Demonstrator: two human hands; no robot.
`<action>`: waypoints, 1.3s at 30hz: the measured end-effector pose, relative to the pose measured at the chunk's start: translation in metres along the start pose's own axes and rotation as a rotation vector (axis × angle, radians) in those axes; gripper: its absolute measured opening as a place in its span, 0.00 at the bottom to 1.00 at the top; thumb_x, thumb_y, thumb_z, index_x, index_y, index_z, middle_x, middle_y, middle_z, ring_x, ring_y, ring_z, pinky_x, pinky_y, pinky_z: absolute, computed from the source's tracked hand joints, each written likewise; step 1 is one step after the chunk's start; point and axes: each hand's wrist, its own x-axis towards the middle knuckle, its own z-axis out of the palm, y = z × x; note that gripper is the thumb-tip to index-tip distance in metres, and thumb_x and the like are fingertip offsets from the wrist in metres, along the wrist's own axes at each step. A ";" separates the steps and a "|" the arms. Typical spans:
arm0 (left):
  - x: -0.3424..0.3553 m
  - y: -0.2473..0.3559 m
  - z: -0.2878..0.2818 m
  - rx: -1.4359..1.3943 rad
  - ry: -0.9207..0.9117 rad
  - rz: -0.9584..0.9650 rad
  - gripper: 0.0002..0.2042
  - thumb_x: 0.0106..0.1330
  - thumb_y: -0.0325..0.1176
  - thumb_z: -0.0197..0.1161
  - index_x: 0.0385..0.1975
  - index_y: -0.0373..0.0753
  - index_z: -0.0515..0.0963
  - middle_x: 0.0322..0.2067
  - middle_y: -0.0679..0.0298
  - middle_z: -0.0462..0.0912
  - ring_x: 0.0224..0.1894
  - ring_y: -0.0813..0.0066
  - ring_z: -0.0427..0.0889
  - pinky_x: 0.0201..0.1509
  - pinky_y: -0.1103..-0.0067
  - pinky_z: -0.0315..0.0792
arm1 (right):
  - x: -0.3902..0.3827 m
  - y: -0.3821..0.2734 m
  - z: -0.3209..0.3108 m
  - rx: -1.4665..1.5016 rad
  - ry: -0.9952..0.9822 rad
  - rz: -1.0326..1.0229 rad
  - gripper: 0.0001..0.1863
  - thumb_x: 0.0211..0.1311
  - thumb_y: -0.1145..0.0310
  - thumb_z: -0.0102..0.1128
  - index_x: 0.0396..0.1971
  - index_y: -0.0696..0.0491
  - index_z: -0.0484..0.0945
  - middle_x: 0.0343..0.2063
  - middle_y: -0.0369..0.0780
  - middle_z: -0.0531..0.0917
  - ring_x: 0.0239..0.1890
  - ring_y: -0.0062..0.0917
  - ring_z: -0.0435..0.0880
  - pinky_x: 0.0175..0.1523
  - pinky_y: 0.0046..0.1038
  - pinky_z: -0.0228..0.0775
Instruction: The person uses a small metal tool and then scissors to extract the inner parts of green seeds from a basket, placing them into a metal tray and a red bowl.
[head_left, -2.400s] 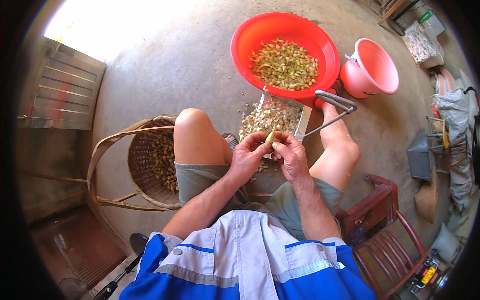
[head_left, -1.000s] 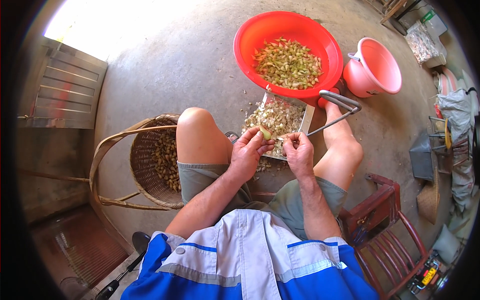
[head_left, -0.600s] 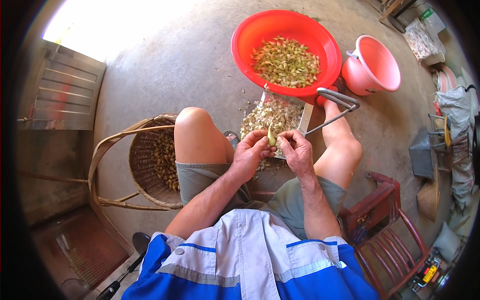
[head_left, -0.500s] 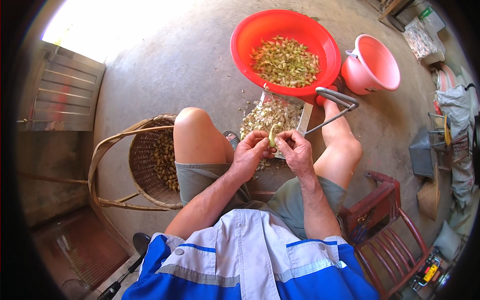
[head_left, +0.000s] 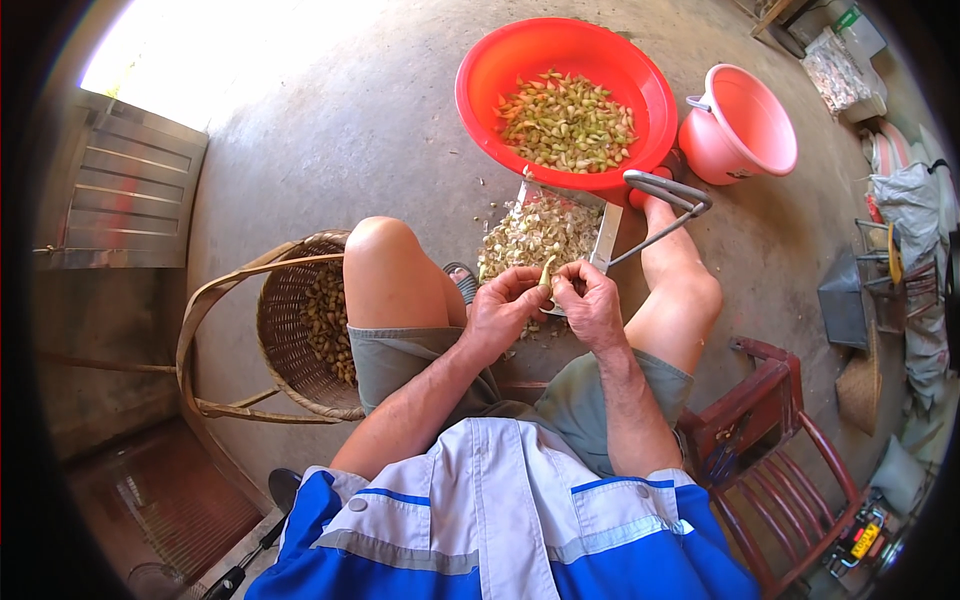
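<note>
My left hand grips a small pale-green pointed bulb upright in curled fingers between my knees. My right hand pinches at the same bulb from the right, thumb and forefinger together. Beneath both hands a metal scoop with a bent tube handle holds a heap of papery peelings. Beyond it a red basin contains several similar pale bulbs. At my left knee a woven basket with tall cane handles holds browner, unpeeled-looking bulbs.
A pink bucket stands right of the basin. A red wooden chair is by my right thigh. Along the right wall lie sacks, a grey metal box and a straw item. A metal door is on the left.
My hands parted slightly about a second ago, then came back together on the bulb. Since half a second ago they have shifted only slightly, and the bulb's tip leans more rightward.
</note>
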 end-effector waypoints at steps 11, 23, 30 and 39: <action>0.000 -0.006 -0.002 -0.018 0.039 0.032 0.13 0.65 0.30 0.61 0.45 0.31 0.74 0.34 0.62 0.81 0.34 0.79 0.80 0.34 0.82 0.77 | 0.000 -0.004 -0.002 0.081 -0.052 -0.022 0.03 0.60 0.77 0.60 0.33 0.58 0.77 0.25 0.31 0.79 0.27 0.09 0.74 0.33 0.13 0.67; -0.002 -0.004 -0.001 0.099 -0.017 0.011 0.12 0.66 0.29 0.60 0.46 0.32 0.74 0.38 0.63 0.79 0.37 0.79 0.79 0.39 0.82 0.76 | 0.002 0.004 -0.005 -0.118 -0.023 -0.169 0.01 0.58 0.78 0.58 0.29 0.57 0.75 0.23 0.30 0.76 0.25 0.08 0.71 0.29 0.13 0.65; -0.002 0.000 0.000 -0.066 -0.037 -0.010 0.11 0.67 0.30 0.58 0.46 0.34 0.72 0.37 0.64 0.79 0.36 0.80 0.79 0.39 0.82 0.76 | 0.002 0.007 0.000 -0.052 0.022 -0.094 0.02 0.59 0.77 0.57 0.28 0.56 0.74 0.21 0.27 0.74 0.23 0.07 0.69 0.27 0.13 0.63; 0.003 -0.002 -0.003 -0.318 0.076 0.015 0.08 0.68 0.28 0.55 0.44 0.35 0.71 0.41 0.59 0.79 0.39 0.73 0.80 0.42 0.79 0.76 | 0.001 0.013 -0.001 0.115 0.042 0.008 0.02 0.62 0.76 0.54 0.31 0.58 0.73 0.22 0.30 0.74 0.23 0.09 0.69 0.29 0.14 0.65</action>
